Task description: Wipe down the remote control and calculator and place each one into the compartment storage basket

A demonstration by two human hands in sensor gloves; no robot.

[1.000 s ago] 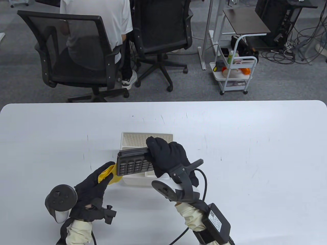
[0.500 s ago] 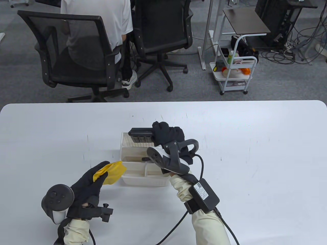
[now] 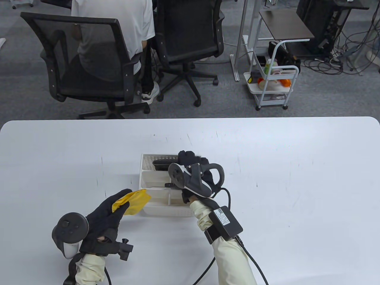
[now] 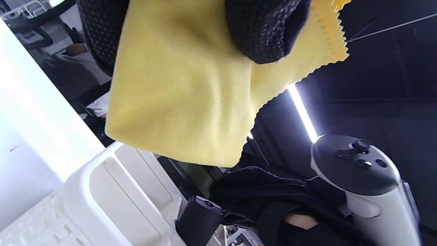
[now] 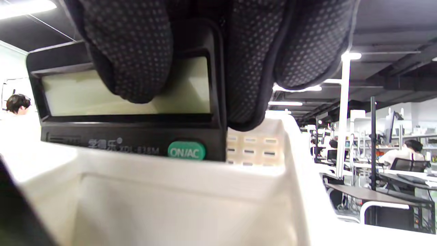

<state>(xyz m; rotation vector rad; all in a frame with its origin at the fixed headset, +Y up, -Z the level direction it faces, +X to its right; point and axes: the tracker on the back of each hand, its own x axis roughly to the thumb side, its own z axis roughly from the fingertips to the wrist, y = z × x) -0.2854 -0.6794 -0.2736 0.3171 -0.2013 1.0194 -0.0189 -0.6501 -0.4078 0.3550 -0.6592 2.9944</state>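
Note:
The black calculator (image 3: 161,165) stands on edge in the far compartment of the white compartment basket (image 3: 166,211). My right hand (image 3: 190,158) grips its top, and the right wrist view shows gloved fingers (image 5: 133,54) curled over the display of the calculator (image 5: 129,116), behind the wall of the basket (image 5: 177,205). The remote control (image 3: 169,185) shows as a dark end in the middle compartment and again as the remote control (image 4: 199,220) in the left wrist view. At the basket's near-left corner my left hand (image 3: 108,212) pinches a yellow cloth (image 3: 134,201); thumb and fingers (image 4: 266,30) press on the cloth (image 4: 181,99).
The white table (image 3: 297,184) stretches wide on both sides of the basket. Beyond its far edge stand two black office chairs (image 3: 89,59), with a seated person in one, and a white trolley (image 3: 273,86).
My right hand carried the calculator from the basket's near side to over the far compartment, then lowered it in. My left hand with the cloth barely moved.

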